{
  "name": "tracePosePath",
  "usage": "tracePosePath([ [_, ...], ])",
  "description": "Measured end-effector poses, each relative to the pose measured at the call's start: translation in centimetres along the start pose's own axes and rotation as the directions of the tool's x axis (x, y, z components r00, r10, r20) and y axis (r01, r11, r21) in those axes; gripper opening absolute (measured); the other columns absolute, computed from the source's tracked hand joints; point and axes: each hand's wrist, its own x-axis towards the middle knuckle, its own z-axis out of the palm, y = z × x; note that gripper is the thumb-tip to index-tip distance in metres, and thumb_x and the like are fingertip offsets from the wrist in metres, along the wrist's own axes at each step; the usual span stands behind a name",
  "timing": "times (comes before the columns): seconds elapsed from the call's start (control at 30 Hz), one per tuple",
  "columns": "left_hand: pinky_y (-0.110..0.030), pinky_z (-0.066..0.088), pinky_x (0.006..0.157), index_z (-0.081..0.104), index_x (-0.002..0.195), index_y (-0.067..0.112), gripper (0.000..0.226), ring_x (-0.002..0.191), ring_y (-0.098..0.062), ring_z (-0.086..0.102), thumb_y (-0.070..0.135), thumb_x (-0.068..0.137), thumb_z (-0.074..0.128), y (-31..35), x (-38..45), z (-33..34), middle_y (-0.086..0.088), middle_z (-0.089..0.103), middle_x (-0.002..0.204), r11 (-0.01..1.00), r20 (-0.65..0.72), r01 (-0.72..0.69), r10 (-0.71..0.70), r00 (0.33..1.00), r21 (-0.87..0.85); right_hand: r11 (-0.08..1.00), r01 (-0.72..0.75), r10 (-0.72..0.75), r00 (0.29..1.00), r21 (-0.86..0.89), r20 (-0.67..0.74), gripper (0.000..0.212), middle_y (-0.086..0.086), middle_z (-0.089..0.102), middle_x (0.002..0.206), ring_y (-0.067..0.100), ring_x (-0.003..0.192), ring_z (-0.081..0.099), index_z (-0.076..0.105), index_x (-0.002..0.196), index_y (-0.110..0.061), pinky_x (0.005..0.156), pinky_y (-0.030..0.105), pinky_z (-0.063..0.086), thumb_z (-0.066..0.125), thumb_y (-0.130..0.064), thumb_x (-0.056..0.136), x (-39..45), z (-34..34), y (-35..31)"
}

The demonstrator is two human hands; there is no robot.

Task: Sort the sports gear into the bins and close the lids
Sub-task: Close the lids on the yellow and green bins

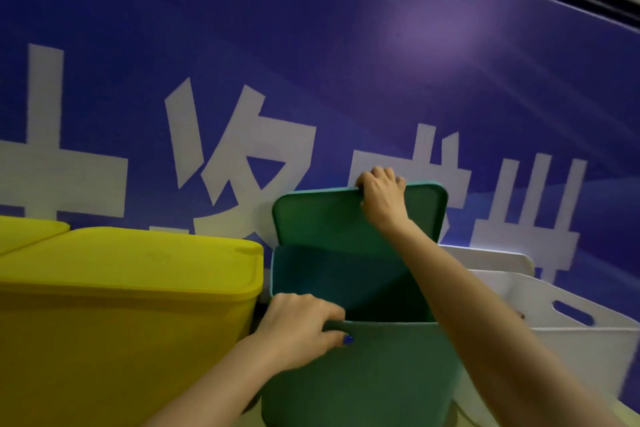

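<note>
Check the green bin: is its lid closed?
No, the green lid stands upright behind the open green bin, with the right hand gripping its top edge.

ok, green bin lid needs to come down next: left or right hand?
Right. The right hand already grips the top edge of the green lid, which stands upright behind the green bin. The left hand holds the bin's near rim, likely steadying it.

Green bin (363, 374): open, between the other two bins.
Green lid (322, 218): upright behind it.
Yellow bin (121, 322): lid closed.
White bin (571, 340): open.
</note>
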Motion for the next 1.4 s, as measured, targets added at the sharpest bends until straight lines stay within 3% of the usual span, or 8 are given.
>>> tracePosePath([
  [0.27,-0.029,0.032,0.068,0.059,0.093,0.029,0.028,0.081,-0.013,0.053,0.054,0.091,0.047,2.0,-3.8,-1.7,0.010,0.058,0.080,1.000,-0.108,-0.008,0.008,0.994,0.000,0.963,0.091,-0.054,0.987,0.252,-0.150,0.035,0.009,0.051,0.100,0.027,0.094,0.042,0.060,0.103,-0.011,0.078,0.030,0.024,0.059,0.010,0.075,-8.7,-8.0,-0.4],
  [0.57,-0.026,0.039,0.067,0.063,0.101,0.028,0.036,0.076,-0.009,0.053,0.057,0.090,0.045,5.6,-10.0,-4.5,0.012,0.063,0.084,0.999,-0.067,-0.031,0.029,0.997,-0.024,0.868,0.016,0.128,0.959,0.497,-0.254,0.039,0.013,0.052,0.097,0.028,0.091,0.045,0.059,0.100,-0.009,0.076,0.046,0.049,0.060,0.017,0.070,-20.4,-13.6,0.6],
  [0.7,-0.021,0.044,0.089,0.063,0.118,0.030,0.039,0.106,-0.006,0.058,0.053,0.090,0.049,7.2,-13.1,-6.0,0.010,0.065,0.118,0.991,-0.046,-0.024,0.018,0.999,-0.128,0.909,0.199,0.012,0.865,0.365,-0.501,0.034,0.004,0.042,0.100,0.022,0.090,0.041,0.048,0.102,-0.017,0.083,0.012,0.036,0.055,0.003,0.074,-23.0,-16.6,-0.2],
  [0.77,-0.020,0.042,0.080,0.064,0.114,0.031,0.037,0.096,-0.004,0.059,0.054,0.090,0.049,7.4,-14.6,-6.9,0.011,0.067,0.106,0.994,-0.047,-0.047,0.043,0.998,-0.100,0.922,0.237,-0.040,0.845,0.307,-0.534,0.027,0.004,0.042,0.099,0.022,0.088,0.040,0.049,0.100,-0.015,0.084,0.010,0.033,0.056,0.001,0.079,-23.2,-17.6,-0.4],
  [0.9,-0.020,0.038,0.059,0.063,0.087,0.026,0.041,0.064,-0.006,0.054,0.057,0.093,0.037,7.8,-16.2,-8.4,0.011,0.059,0.070,0.973,-0.074,-0.174,0.187,0.980,0.154,0.940,0.248,-0.166,0.933,0.236,-0.318,0.034,0.013,0.055,0.093,0.025,0.084,0.048,0.059,0.091,-0.007,0.068,0.033,0.047,0.074,0.012,0.067,-22.8,-18.5,-0.4],
  [1.03,-0.025,0.032,0.052,0.059,0.058,0.022,0.048,0.043,-0.008,0.044,0.043,0.095,0.036,7.4,-16.1,-8.9,0.011,0.052,0.048,0.938,-0.485,-0.197,0.318,0.815,0.284,0.913,0.137,-0.173,0.983,0.384,0.061,0.030,0.008,0.056,0.105,0.021,0.091,0.058,0.058,0.098,-0.010,0.078,0.030,0.053,0.071,0.004,0.074,-23.9,-19.3,-0.3],
  [1.17,-0.024,0.028,0.074,0.066,0.093,0.017,0.031,0.087,-0.012,0.048,0.037,0.086,0.044,7.1,-15.6,-8.6,0.004,0.065,0.091,0.996,-0.739,0.035,-0.088,0.668,-0.087,0.862,0.028,-0.180,0.951,0.506,0.253,0.028,-0.003,0.060,0.109,0.011,0.100,0.058,0.055,0.102,-0.022,0.088,0.032,0.053,0.064,-0.003,0.083,-25.3,-19.6,-0.2],
  [1.4,-0.015,0.033,0.098,0.057,0.116,0.028,0.031,0.118,0.003,0.041,0.045,0.092,0.045,6.4,-15.8,-5.5,0.014,0.048,0.129,0.612,-0.384,0.046,-0.552,0.740,-0.790,0.828,0.073,-0.209,0.960,0.556,0.185,0.028,-0.013,0.061,0.100,0.011,0.093,0.062,0.061,0.101,-0.028,0.081,0.031,0.056,0.068,-0.010,0.082,-27.2,-22.0,-1.9],
])
